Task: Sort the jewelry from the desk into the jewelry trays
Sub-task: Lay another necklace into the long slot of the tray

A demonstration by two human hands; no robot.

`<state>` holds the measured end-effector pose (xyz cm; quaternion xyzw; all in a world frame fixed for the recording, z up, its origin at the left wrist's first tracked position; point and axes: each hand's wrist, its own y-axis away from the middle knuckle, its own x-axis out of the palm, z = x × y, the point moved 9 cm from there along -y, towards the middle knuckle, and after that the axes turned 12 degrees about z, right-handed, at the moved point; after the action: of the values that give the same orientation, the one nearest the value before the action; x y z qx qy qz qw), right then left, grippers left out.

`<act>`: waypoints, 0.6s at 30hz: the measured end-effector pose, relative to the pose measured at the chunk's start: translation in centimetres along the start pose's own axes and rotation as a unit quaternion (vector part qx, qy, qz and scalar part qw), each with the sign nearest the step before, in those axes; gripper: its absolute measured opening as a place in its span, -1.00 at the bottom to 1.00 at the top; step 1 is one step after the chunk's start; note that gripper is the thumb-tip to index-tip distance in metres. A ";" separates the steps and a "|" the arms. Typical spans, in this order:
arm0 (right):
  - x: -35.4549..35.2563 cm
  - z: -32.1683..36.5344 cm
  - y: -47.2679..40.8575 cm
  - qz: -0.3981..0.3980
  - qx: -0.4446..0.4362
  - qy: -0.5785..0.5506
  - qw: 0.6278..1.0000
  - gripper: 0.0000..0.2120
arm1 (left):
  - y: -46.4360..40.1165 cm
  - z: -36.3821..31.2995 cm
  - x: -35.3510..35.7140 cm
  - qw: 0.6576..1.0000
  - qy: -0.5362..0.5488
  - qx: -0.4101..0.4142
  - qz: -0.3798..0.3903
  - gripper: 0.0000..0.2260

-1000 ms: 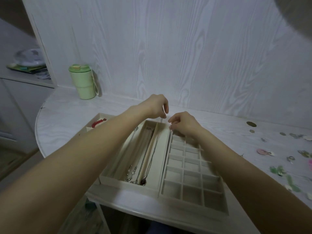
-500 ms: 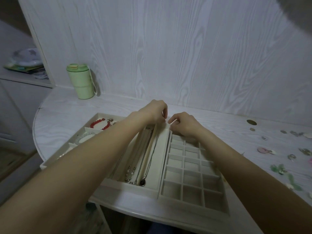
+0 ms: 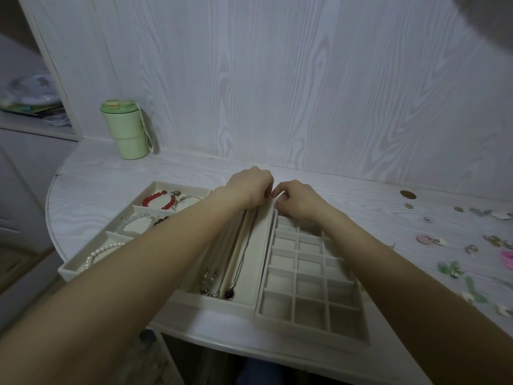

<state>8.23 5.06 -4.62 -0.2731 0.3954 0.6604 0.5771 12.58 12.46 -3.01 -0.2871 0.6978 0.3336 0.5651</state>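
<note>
Both hands meet at the centre of the frame, over the far end of the long-slot tray [image 3: 251, 298]: the left hand [image 3: 251, 187] and the right hand [image 3: 298, 200] have their fingers curled, apparently pinching the top end of a silver necklace [image 3: 244, 255], though the chain is too fine there to see the contact. A second ago the left hand held that end up above the tray; now it has come down to the rim, so the chain lies along the rightmost slot with its dark pendant [image 3: 230, 293] at the near end. By my reading this necklace is all but placed, and only letting go is left. I count 3 trays: the bracelet tray [image 3: 155, 187] at centre left with a red bead bracelet [image 3: 158, 200], the long-slot tray, and the grid tray [image 3: 312, 298], whose visible cells hold nothing. Loose pieces [image 3: 472, 248], more than 10, wait on the desk [image 3: 91, 190] at the right edge.
</note>
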 end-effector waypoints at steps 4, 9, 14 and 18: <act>0.2 0.3 0.3 0.004 -0.007 0.014 1.000 -0.69 | 0.2 0.1 0.3 0.999 0.019 -0.022 0.017 -0.83; 0.2 0.5 0.4 0.009 -0.009 0.021 1.000 -0.71 | 0.5 0.1 1.3 0.997 0.021 -0.040 0.056 -0.78; 0.3 0.5 0.5 0.015 -0.002 0.025 1.000 -0.71 | 0.9 0.0 1.6 0.990 0.068 -0.038 0.116 -0.79; 0.2 0.8 0.6 0.020 0.005 0.037 0.999 -0.69 | 1.7 0.3 1.5 0.979 0.126 -0.043 0.154 -0.80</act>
<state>7.66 5.80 -4.27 -0.2869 0.4251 0.6593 0.5498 11.09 13.71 -4.30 -0.2400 0.7840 0.4079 0.4017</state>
